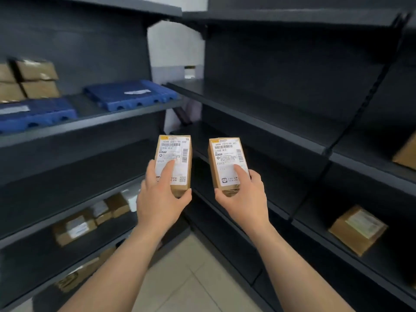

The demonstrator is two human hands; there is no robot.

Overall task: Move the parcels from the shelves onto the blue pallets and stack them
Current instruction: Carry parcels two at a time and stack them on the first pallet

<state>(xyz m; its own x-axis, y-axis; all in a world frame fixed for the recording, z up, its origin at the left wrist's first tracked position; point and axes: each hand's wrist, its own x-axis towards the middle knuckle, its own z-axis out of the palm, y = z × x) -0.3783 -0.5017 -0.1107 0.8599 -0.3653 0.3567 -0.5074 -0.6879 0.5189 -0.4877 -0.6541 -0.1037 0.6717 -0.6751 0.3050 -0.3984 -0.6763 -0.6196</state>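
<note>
In the corner where two dark shelving units (pixel 258 104) meet, a person's two bare forearms reach forward, each hand holding a small brown cardboard parcel upright in the air, clear of the shelves. The left hand (pixel 161 194) grasps the left parcel (pixel 177 158) around its lower end, forefinger lying straight up the white shipping label on its front. The right hand (pixel 242 197) grasps the right parcel (pixel 227 163) the same way, forefinger on its label. The two parcels are side by side, near each other but not touching.

On a shelf of the left unit, above the hands, lies a blue pallet (pixel 130 94) with only a white sticker on top. Just left of it lies a second blue pallet (pixel 45 113), and a blurred stack of brown boxes (pixel 33 79) stands at its far end. More boxes (pixel 90 219) sit on the lower left shelves. On the right unit, a labelled box (pixel 358 229) rests on a low shelf, and another box (pixel 406 154) shows at the picture's right edge. Pale floor tiles (pixel 180 278) show between the arms.
</note>
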